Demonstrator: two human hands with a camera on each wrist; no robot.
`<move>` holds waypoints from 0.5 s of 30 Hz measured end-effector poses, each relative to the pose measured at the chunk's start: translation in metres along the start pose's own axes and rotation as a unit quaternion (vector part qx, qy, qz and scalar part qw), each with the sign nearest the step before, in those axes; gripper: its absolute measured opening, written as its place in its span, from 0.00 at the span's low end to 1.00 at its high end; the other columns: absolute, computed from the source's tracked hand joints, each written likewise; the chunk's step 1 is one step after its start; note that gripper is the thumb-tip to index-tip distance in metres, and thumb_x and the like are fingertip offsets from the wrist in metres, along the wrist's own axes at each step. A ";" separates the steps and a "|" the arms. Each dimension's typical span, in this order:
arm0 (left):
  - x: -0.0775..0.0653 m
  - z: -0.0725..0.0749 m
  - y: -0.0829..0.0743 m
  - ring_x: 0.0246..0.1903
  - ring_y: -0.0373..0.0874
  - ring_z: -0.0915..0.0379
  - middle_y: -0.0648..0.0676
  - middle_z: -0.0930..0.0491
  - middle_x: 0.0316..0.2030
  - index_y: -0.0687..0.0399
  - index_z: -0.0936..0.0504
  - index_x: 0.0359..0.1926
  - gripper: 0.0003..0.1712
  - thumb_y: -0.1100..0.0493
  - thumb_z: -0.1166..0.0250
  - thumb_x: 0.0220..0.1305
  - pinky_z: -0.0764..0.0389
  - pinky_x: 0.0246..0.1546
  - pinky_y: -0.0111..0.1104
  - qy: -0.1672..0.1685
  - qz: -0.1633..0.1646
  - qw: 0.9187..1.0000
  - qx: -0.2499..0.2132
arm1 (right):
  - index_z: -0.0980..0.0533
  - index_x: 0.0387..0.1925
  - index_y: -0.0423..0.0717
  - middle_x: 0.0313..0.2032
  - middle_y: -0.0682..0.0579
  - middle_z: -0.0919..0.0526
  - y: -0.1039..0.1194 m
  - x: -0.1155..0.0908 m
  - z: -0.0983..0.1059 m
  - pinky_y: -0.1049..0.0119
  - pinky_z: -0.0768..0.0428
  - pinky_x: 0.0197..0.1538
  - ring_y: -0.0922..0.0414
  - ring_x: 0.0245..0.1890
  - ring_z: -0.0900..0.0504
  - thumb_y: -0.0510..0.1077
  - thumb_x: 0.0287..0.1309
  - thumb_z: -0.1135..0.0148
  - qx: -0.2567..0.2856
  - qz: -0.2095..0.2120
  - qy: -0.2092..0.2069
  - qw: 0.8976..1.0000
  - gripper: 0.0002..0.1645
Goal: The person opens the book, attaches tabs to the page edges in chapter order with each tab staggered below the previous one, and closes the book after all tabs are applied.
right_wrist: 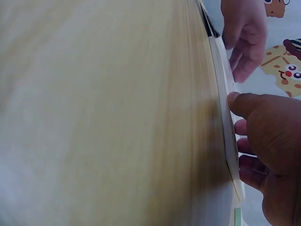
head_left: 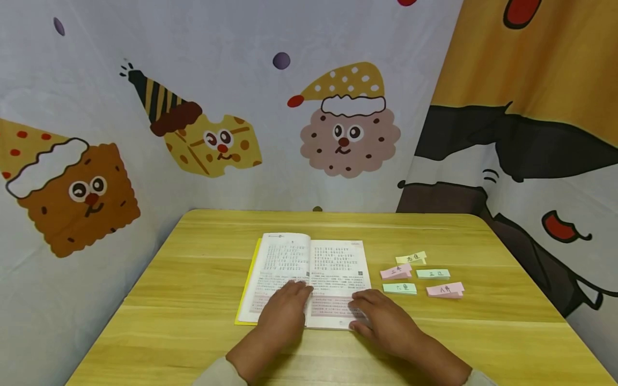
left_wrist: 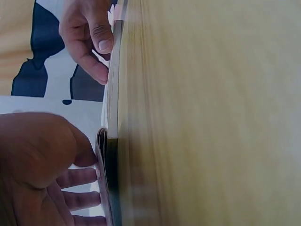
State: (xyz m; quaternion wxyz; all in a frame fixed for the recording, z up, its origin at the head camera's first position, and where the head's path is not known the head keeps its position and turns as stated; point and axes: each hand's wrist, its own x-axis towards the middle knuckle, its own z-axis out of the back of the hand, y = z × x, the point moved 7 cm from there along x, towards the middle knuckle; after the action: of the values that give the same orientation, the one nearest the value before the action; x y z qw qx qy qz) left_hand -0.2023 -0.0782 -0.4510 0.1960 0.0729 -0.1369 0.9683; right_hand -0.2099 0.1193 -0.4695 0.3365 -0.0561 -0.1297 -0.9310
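An open book point(head_left: 335, 260) with a yellow cover edge at its left lies on the wooden table, its pages filled with printed text. My left hand point(head_left: 285, 311) rests on the lower left page, fingertips close to the centre fold. On the lower right page, by its outer edge, lies my right hand point(head_left: 386, 324) with the fingers slightly bent. In the left wrist view the left hand point(left_wrist: 42, 160) has its fingers spread flat against the page. The right wrist view shows the thumb of the right hand point(right_wrist: 277, 136) touching the book near its edge.
Several folded paper slips with handwriting stand right of the book: a yellow slip point(head_left: 411, 258), pink slips, one of them the front pink slip point(head_left: 445, 290), and green slips, one the near green slip point(head_left: 399, 289). A cartoon-printed curtain point(head_left: 270, 187) hangs behind the table point(head_left: 193, 257).
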 end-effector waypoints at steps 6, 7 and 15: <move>-0.001 -0.004 0.006 0.68 0.59 0.33 0.61 0.25 0.65 0.59 0.21 0.62 0.29 0.49 0.31 0.65 0.30 0.64 0.55 0.041 0.034 0.998 -0.028 | 0.19 0.55 0.49 0.59 0.52 0.21 0.000 0.001 0.001 0.53 0.25 0.63 0.53 0.62 0.24 0.58 0.63 0.30 0.002 -0.007 0.007 1.000 0.25; -0.001 -0.005 0.006 0.69 0.59 0.34 0.60 0.26 0.66 0.59 0.21 0.63 0.31 0.47 0.30 0.65 0.31 0.65 0.54 0.047 0.037 0.998 -0.034 | 0.19 0.55 0.49 0.59 0.52 0.21 0.000 0.001 0.001 0.53 0.25 0.63 0.53 0.62 0.24 0.58 0.63 0.30 0.002 -0.009 0.008 1.000 0.25; -0.001 -0.005 0.007 0.70 0.57 0.36 0.59 0.28 0.67 0.56 0.20 0.61 0.31 0.46 0.27 0.61 0.32 0.66 0.54 0.069 0.035 0.995 -0.059 | 0.19 0.55 0.46 0.58 0.51 0.20 0.000 0.003 0.004 0.54 0.24 0.62 0.53 0.60 0.24 0.56 0.63 0.29 0.007 -0.003 0.013 1.000 0.26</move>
State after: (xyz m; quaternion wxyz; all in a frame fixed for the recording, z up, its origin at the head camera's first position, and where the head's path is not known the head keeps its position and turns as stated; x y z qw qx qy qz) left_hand -0.2043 -0.0833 -0.4572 0.1752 -0.0108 -0.1824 0.9674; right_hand -0.2121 0.1191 -0.4653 0.3357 -0.0411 -0.1321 -0.9317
